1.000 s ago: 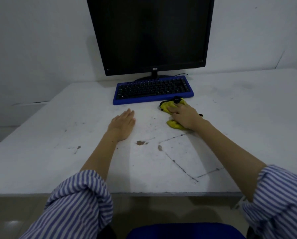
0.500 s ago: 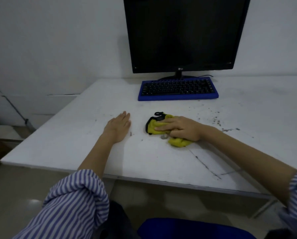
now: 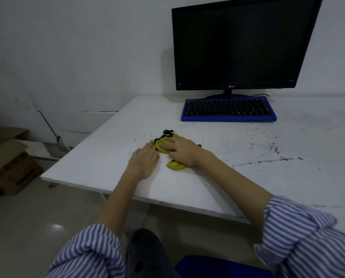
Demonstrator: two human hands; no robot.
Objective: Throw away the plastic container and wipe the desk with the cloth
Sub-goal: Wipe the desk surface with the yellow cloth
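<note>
A yellow cloth [image 3: 175, 165] with a black edge lies bunched on the white desk [image 3: 99, 157]. My right hand [image 3: 181, 150] presses down on the cloth, fingers spread over it and pointing left. My left hand [image 3: 144, 160] rests flat on the desk, palm down, its fingertips right beside the cloth's left edge. Dark specks and scratch lines mark the desk to the right of the cloth. No plastic container is in view.
A blue keyboard [image 3: 228, 110] sits at the back of the desk in front of a dark monitor [image 3: 241, 43]. Cardboard boxes [image 3: 7, 159] stand on the floor at the left. The desk's left corner is close to my left arm. A blue chair seat [image 3: 217, 267] shows below.
My right hand has slid the cloth leftward across the desk until it meets my left hand. The view has turned left, so the monitor and keyboard sit further right in frame.
</note>
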